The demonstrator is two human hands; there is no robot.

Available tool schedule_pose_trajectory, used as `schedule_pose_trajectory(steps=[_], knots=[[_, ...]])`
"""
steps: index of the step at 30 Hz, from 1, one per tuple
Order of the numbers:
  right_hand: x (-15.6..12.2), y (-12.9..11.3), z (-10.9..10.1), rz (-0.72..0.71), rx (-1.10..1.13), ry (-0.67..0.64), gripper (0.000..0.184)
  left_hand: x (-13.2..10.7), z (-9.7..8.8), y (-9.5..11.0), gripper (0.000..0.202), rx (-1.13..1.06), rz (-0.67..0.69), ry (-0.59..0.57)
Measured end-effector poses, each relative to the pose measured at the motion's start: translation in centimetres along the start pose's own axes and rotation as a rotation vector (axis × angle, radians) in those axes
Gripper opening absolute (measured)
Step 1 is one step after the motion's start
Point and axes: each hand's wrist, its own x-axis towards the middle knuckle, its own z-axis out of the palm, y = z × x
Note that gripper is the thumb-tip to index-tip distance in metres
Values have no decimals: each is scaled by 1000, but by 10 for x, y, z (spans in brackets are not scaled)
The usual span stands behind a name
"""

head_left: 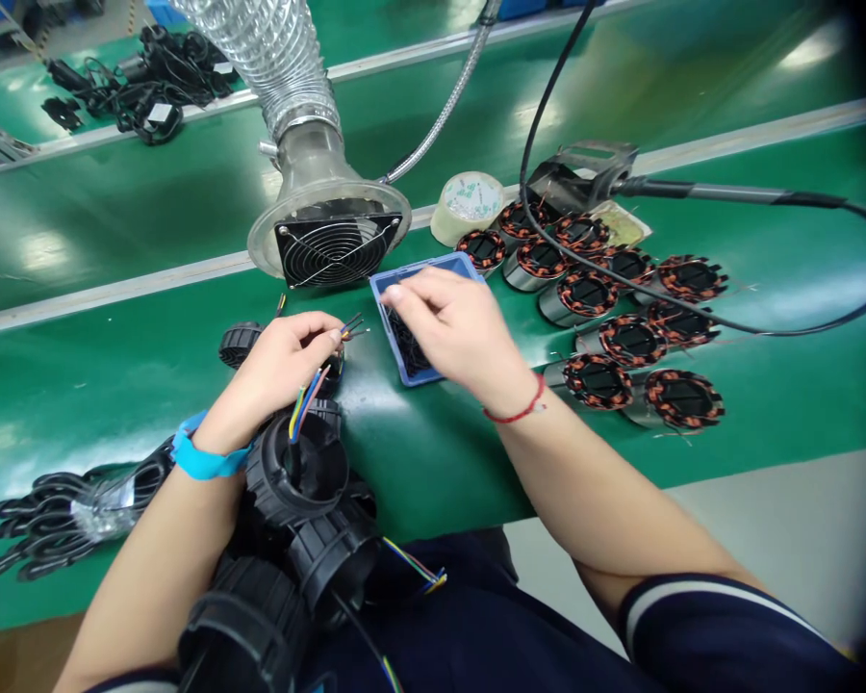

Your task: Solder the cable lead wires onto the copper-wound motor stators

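Note:
My left hand (299,354) pinches a few thin coloured wires (352,329) between thumb and fingers, their ends pointing right. Beneath it stand black ribbed plastic housings (264,472), with blue, yellow-green and brown wires (304,409) rising from one of them. Over a small blue bin (422,378) is my right hand (451,322), thumb and forefinger pressed together; whatever lies between them is too small to make out. Small black pieces (408,346) fill part of the bin, and the hand hides the rest of it.
Several copper-wound stators (631,339) stand at right, beside a tape roll (469,207) and a soldering iron (700,191) with a looping cable. A fume extractor fan (339,250) hangs behind my hands. Bundled black cables (93,505) lie at left.

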Motion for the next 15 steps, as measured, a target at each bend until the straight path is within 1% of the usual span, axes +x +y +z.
schedule_pose_trajectory(steps=[2, 4, 6, 7, 9, 10, 11, 13, 15], knots=[[2, 6, -10, 102, -145, -36, 33, 1, 0, -4, 22, -57, -6, -10], [3, 8, -14, 172, -194, -69, 22, 1, 1, -7, 23, -97, -15, -30], [2, 5, -10, 157, -84, -80, 9, 1, 1, -9, 25, -124, -16, -36], [2, 3, -5, 129, 11, -95, 11, 1, 2, -9, 25, -133, -12, -36], [0, -2, 7, 76, 197, -140, 23, 0, 2, -8, 25, -140, 2, -40], [0, -5, 13, 62, 257, -159, 23, 0, 1, -7, 26, -137, 8, -46], [0, -6, 18, 54, 292, -169, 20, -1, 1, -6, 26, -124, 16, -52], [0, -7, 25, 50, 331, -166, 11, -2, -1, -2, 25, -52, 22, -61], [0, -5, 27, 58, 386, -160, 9, -3, -4, 2, 23, 106, 20, -57]])
